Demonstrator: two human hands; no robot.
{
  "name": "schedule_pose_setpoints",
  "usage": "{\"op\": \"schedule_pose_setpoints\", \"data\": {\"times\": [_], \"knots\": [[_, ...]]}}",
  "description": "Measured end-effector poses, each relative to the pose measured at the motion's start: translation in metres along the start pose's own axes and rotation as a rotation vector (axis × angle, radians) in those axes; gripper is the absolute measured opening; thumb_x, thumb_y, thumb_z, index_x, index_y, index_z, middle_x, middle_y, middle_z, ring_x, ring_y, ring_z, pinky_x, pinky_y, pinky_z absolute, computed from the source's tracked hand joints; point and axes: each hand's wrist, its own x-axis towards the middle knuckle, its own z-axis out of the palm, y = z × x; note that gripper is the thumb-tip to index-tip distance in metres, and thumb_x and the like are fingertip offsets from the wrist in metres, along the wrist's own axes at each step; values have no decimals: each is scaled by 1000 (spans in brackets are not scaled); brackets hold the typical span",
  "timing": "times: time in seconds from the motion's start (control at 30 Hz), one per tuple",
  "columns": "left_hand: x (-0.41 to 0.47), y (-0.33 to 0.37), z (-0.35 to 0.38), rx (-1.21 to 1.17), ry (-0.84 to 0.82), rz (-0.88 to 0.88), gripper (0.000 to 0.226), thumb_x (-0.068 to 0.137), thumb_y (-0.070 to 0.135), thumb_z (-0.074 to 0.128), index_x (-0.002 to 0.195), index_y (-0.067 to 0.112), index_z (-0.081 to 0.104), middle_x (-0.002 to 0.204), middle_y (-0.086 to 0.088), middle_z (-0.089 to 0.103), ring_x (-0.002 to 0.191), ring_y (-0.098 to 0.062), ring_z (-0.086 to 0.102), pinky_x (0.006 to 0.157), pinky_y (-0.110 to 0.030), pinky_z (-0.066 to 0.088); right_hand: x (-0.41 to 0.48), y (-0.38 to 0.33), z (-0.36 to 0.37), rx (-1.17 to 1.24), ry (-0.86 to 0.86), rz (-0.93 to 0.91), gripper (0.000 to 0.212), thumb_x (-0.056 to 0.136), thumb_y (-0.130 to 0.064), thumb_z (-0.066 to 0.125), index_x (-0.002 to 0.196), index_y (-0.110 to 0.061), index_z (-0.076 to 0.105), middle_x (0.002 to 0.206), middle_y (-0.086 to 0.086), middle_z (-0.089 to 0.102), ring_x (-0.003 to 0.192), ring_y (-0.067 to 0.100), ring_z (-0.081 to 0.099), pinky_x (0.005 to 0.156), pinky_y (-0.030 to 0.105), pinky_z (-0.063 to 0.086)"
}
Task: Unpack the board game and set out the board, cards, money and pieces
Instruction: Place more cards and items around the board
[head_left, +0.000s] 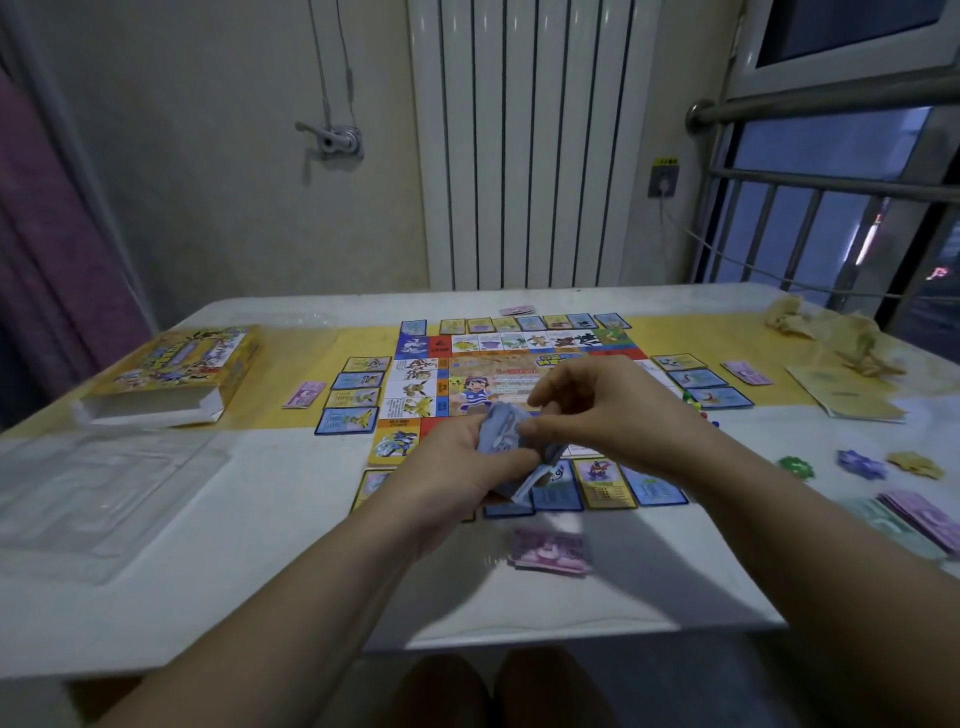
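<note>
Above the board (415, 387), left hand (457, 460) and right hand (618, 410) grip notes (501, 428) pointing near-to-far.

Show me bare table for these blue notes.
Bare: the near edge between the tray and the pink notes, and right of those up to the money stacks. Crowded: around the board, ringed with cards, and the tokens at right.

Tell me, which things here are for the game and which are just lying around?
For the game: board, cards round it, blue notes held by the left hand and right hand, pink notes, coloured tokens, game box.

Just lying about: crumpled wrapper, radiator, wall socket.
</note>
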Motion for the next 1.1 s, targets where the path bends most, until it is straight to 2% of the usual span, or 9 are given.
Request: {"op": "schedule_pose_setpoints", "data": {"times": [0.07,0.17,0.43,0.6,0.73,0.83,0.93,1.03,1.1], "knots": [[-2,-3,0,39,10,-9,10,86,7,64,88,16,66,76,-2,70,63,-7,65,55,-20,52,-3,4,-1,54,-54,54,20,72,-18,80,85,-17,65,71,-2,68,64,5,65,63,22,53],[-5,-9,0,66,8,-16,7,85,12,66,92,14,67,83,-7,71,70,-12,66,68,-29,54,-8,10,3,88,-79,82,19,74,-16,78,87,-15,65,67,-3,67,60,2,64,57,14,48],[-5,-15,-7,-68,194,-75,15,95,20,54,82,16,61,67,-1,58,50,-9,47,48,-20,43,-34,30,17,106,24,157,5,81,-19,73,83,-20,68,68,-1,72,63,6,66,64,19,51],[-9,-8,-14,-286,238,-115,22,100,19,42,91,22,62,71,3,72,62,-13,52,47,-19,44,-49,41,31,-77,41,172,10,82,-22,72,80,-28,64,69,-7,65,67,2,60,57,15,44],[-10,-13,-12,-203,225,-82,23,99,13,45,95,26,63,81,0,72,59,-6,62,53,-20,52,-54,44,36,-316,44,154,16,78,-32,73,75,-38,58,77,-14,62,76,1,56,76,25,50],[-10,-16,-8,-231,190,-74,17,95,9,51,97,21,63,80,-2,72,61,-6,67,51,-18,52,-55,39,34,-423,67,134,18,76,-39,73,91,-37,62,87,-17,57,84,2,52,82,27,45],[-10,-15,-3,-209,127,-75,16,91,10,57,99,22,64,77,3,74,68,-7,69,54,-18,52,-54,30,25,-174,192,86,16,79,-40,69,93,-34,63,85,-15,59,74,0,52,64,14,41],[-8,-9,5,-156,82,-29,18,90,10,60,102,22,63,78,4,74,67,-6,69,52,-16,50,-46,20,18,83,185,95,17,80,-45,66,87,-30,67,82,-10,68,77,2,62,68,18,49],[-3,-3,10,-83,69,22,19,89,11,61,101,25,62,76,6,72,65,-4,68,50,-15,47,-38,18,17,129,139,112,23,78,-45,68,83,-23,67,81,-5,70,75,7,65,70,24,52]]}}
